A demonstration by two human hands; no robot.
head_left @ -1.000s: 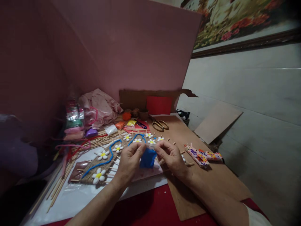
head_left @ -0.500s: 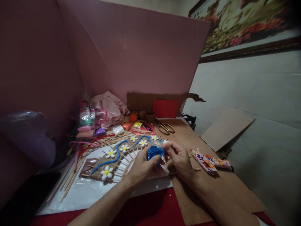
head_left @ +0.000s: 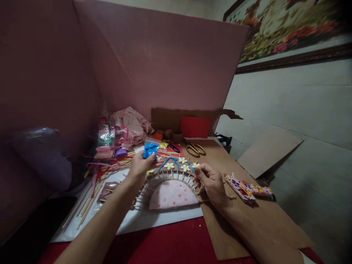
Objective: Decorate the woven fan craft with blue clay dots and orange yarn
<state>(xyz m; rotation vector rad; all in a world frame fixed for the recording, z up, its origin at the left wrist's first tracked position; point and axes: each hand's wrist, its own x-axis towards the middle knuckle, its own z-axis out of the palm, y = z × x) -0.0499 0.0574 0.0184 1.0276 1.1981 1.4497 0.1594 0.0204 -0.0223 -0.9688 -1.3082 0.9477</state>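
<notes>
My left hand [head_left: 140, 167] is stretched forward and grips a small plastic bag of blue clay [head_left: 150, 149], held above the far left part of the craft. An arch-shaped craft piece [head_left: 172, 183] of twine and wooden sticks lies on the white sheet, with white-and-yellow flowers [head_left: 184, 168], a blue pipe cleaner [head_left: 167, 160] and a pink dotted centre. At the arch's right end rests my right hand [head_left: 210, 181], fingers pinched together; whether something small is between them cannot be told.
Gold scissors [head_left: 194, 149], a red card [head_left: 195, 127] and brown cardboard stand at the back. Clay packets, pink pipe cleaners [head_left: 103, 167] and loose sticks crowd the left. A patterned glue gun [head_left: 246, 187] lies right on the brown board. Pink panels wall the back and left.
My left hand has carried the blue clay bag from between both hands forward and left, uncovering the arch's pink centre. My right hand stayed by the arch's right end. The camera shifted slightly.
</notes>
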